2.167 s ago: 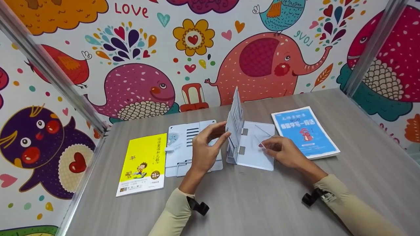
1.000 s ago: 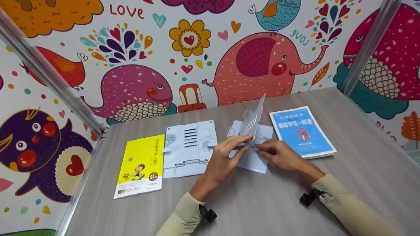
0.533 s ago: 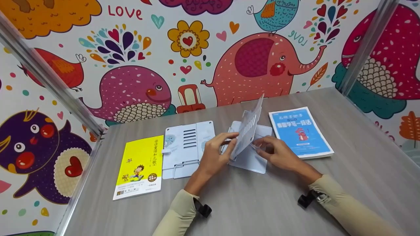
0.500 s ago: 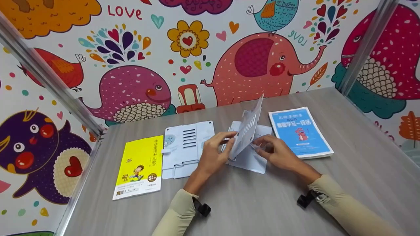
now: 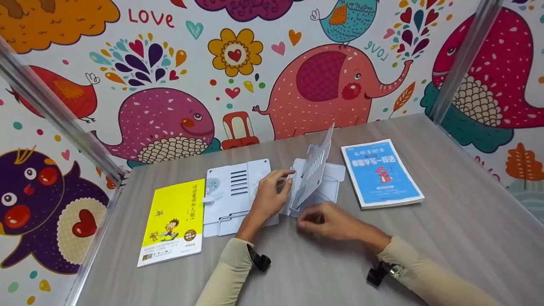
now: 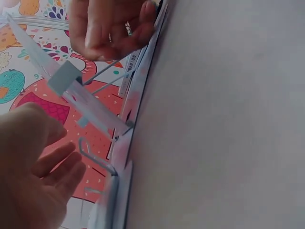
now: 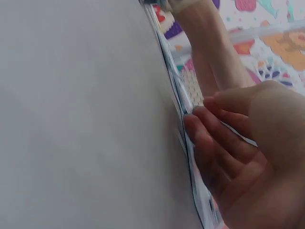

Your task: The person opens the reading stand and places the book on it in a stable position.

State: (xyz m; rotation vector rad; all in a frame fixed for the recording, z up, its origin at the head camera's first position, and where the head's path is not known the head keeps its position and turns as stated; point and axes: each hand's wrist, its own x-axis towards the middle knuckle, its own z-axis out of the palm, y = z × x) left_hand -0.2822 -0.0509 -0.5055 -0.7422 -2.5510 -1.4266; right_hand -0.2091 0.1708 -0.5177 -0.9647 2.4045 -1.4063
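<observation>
A white folding book stand stands on the table in the head view, its slotted panel (image 5: 315, 168) raised at a slant over a flat base (image 5: 335, 172). Thin wire supports (image 6: 114, 82) run between panel and base in the left wrist view. My left hand (image 5: 270, 195) is just left of the panel, fingers relaxed and apart from it, with nothing in its grasp. At the base's front edge is my right hand (image 5: 327, 221), fingers loosely curled. Its fingertips (image 7: 193, 119) come right up to the edge in the right wrist view.
A second white book stand (image 5: 225, 202) lies folded flat to the left, partly behind my left hand. Beside it lies a yellow book (image 5: 174, 216). A blue book (image 5: 382, 174) lies to the right. Patterned wall panels (image 5: 255, 25) close off the table's back and sides.
My right hand has let go of the wire support and moved toward me to the base's front edge. The panel was leaned over to the right, and my left hand has come off it.
</observation>
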